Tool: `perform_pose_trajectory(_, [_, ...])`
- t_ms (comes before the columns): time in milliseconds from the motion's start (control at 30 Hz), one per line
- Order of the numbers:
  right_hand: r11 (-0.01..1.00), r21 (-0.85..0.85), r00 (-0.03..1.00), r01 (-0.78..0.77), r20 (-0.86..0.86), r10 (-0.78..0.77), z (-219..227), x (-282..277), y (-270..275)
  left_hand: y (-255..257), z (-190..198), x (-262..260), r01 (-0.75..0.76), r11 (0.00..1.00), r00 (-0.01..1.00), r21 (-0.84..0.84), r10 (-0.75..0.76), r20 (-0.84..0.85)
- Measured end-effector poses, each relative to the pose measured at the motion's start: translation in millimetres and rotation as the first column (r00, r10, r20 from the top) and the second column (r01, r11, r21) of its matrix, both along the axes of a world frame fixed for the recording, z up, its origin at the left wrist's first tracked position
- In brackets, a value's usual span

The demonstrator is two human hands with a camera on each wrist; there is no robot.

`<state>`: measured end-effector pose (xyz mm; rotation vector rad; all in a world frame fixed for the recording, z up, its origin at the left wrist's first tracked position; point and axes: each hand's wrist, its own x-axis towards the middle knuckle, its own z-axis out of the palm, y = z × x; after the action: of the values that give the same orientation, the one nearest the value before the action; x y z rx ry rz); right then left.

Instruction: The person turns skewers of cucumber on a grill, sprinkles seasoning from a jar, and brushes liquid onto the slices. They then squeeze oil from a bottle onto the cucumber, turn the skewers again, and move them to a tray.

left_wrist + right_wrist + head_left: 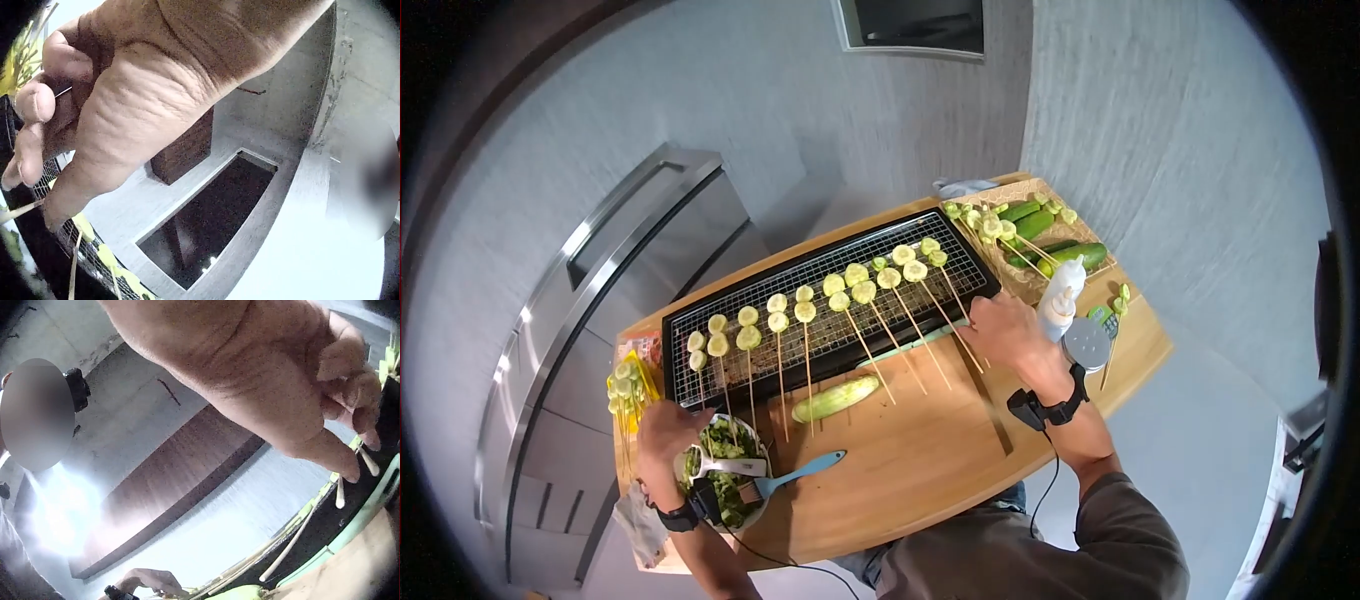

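A black rectangular grill [870, 331] with wire mesh carries a row of skewers, each threaded with pale green cucumber slices [856, 273]. Their bare sticks stick out over its front edge. At the front left corner, my left hand [672, 435] pinches the leftmost stick [24, 212] by the black rim. The right hand [1008, 330] is at the front right corner, where thumb and index finger pinch the rightmost stick [369, 462]. Another stick [340, 495] lies beside that thumb. The other fingers of both hands are curled over the grill's edge.
A peeled cucumber [835, 398] lies before the grill. At left are a bowl of chopped greens [730, 440], a blue-handled basting brush [805, 470] and a yellow tray of skewers [632, 385]. Whole cucumbers [1022, 211], a squeeze bottle [1060, 300] and a lidded shaker [1087, 345] stand right.
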<state>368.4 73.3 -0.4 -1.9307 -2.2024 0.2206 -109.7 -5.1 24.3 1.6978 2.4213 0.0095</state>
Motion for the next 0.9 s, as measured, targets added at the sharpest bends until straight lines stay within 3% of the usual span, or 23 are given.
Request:
perform_pose_trajectory(67, [0.998,-0.026,0.999,-0.051,0.007,0.052,-2.0,2.9,0.1,2.9,-3.4,0.1,0.03,0.998,0.992,-0.047,-0.024,0.127])
perform_pose_trajectory(200, [0.998,0.044,0.999,-0.034,-0.014,0.035,-11.5,5.0,4.4,9.8,-15.2,-6.7,0.047,0.997,0.988,-0.057,-0.038,0.148])
perform_pose_trajectory(300, [0.993,0.116,0.999,0.003,-0.055,0.003,-7.4,5.6,5.0,8.9,-24.5,-20.4,0.065,0.998,0.959,0.018,-0.067,0.274])
perform_pose_trajectory(367, [0.954,0.298,0.983,0.026,-0.181,0.03,-9.3,8.1,7.4,7.9,-18.0,-18.3,0.113,0.957,0.839,0.268,-0.236,0.49])
perform_pose_trajectory(500, [0.936,0.349,0.973,0.056,-0.229,0.028,2.6,5.5,2.2,2.1,-3.6,-9.3,-0.052,0.942,0.856,0.333,-0.129,0.5])
perform_pose_trajectory(700, [0.953,0.303,0.984,-0.009,-0.165,0.062,-5.4,6.1,-0.7,-3.8,12.2,3.1,-0.028,0.978,0.805,0.209,-0.102,0.584])
perform_pose_trajectory(900, [0.958,0.285,0.994,-0.027,-0.098,0.058,-15.7,6.1,1.8,1.0,2.5,-6.8,0.071,0.996,0.835,0.052,-0.088,0.543])
